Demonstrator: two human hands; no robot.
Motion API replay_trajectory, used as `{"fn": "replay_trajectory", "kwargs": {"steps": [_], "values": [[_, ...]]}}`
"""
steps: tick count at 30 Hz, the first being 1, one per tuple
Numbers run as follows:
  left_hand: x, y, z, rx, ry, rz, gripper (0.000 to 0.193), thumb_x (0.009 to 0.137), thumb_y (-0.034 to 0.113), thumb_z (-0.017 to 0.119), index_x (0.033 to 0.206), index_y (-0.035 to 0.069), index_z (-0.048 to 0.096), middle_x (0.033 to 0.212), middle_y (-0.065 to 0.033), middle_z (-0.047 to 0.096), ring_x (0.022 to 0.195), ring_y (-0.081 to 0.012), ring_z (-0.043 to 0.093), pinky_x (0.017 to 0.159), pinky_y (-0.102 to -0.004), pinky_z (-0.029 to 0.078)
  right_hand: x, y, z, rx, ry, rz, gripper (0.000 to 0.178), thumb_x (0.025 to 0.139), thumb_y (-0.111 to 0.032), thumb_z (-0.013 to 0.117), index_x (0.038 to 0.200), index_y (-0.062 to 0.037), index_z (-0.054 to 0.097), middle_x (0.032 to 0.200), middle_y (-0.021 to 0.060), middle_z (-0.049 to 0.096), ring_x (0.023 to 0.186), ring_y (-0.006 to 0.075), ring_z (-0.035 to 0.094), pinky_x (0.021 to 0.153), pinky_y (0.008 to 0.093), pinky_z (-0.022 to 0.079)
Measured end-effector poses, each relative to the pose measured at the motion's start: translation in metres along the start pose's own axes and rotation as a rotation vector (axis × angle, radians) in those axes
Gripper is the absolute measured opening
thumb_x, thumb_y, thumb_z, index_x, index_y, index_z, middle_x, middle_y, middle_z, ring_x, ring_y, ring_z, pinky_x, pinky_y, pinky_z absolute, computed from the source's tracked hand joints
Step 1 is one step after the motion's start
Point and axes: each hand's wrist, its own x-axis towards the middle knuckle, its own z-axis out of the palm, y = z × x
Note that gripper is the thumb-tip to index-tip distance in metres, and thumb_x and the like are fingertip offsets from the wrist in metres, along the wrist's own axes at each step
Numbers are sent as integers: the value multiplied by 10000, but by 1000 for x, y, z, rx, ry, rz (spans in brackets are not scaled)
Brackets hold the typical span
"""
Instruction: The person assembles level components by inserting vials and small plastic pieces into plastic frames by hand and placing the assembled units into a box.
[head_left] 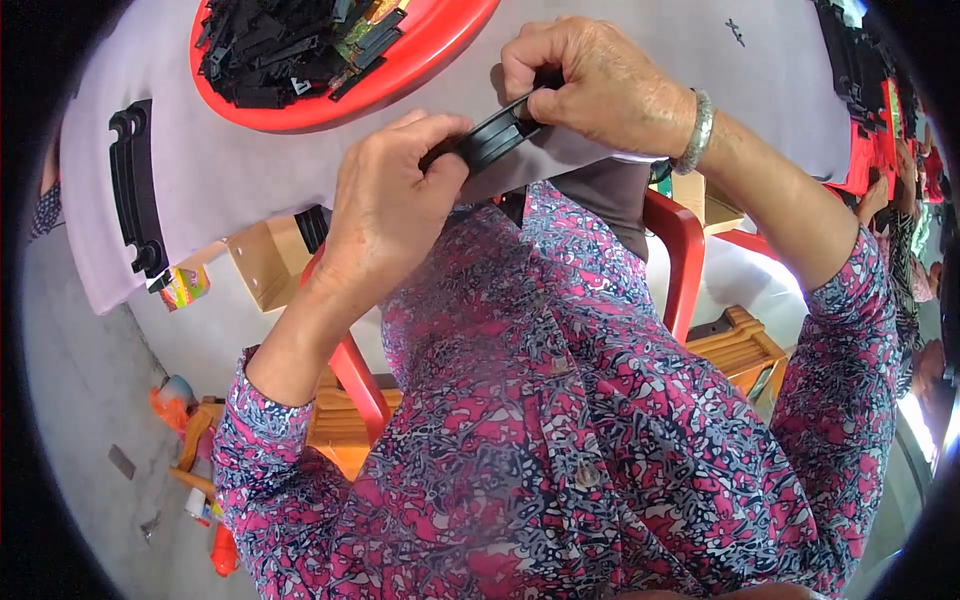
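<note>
Between my two hands is a long black plastic strip-shaped part (492, 138), tilted up toward the right over the table's near edge. My left hand (390, 185) pinches its lower left end between thumb and fingers. At the other end, the thumb and curled fingers of my right hand (590, 85) grip it. Both ends are partly hidden by my fingers. A silvery bracelet (696, 132) circles my right wrist. Just beyond my hands stands a red plastic tray (400, 88) heaped with black plastic pieces (270, 50).
Stacked black strip parts with rounded ends (138, 190) lie on the pale tabletop (230, 180) at left. A tiny black piece (735, 32) lies far right. More black parts (865, 70) sit at the right edge, people beyond. Below are a cardboard box (265, 265) and a red chair (675, 255).
</note>
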Motion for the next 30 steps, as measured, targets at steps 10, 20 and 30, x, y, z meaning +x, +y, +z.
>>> {"fn": "replay_trajectory", "kwargs": {"steps": [10, 20, 30], "values": [[-8, 2, -6, 82, -35, 21, 264, 801, -17, 551, 1048, -10, 643, 866, -177, 613, 750, -325, 626, 699, -374, 486, 1, 1, 0, -174, -36, 53, 90, 712, 19, 613, 790, -18, 588, 752, 40, 585, 724, 165, 570, 698, 303, 471], [4, 11, -13, -89, -90, -72, 267, 822, 43, 528, 1051, -41, 639, 683, -117, 627, 617, -156, 651, 592, -313, 506, 11, 10, -11, 251, -119, 120, 82, 766, 45, 596, 706, -11, 592, 664, 11, 596, 644, 87, 543, 614, 244, 449], [14, -5, -9, -48, 12, 32, 246, 809, 43, 526, 994, -44, 664, 684, -141, 649, 617, -175, 664, 605, -326, 517, 23, 10, -12, 95, -152, 87, 87, 791, 63, 575, 767, -21, 575, 757, -34, 566, 725, 63, 497, 697, 228, 440]]}}
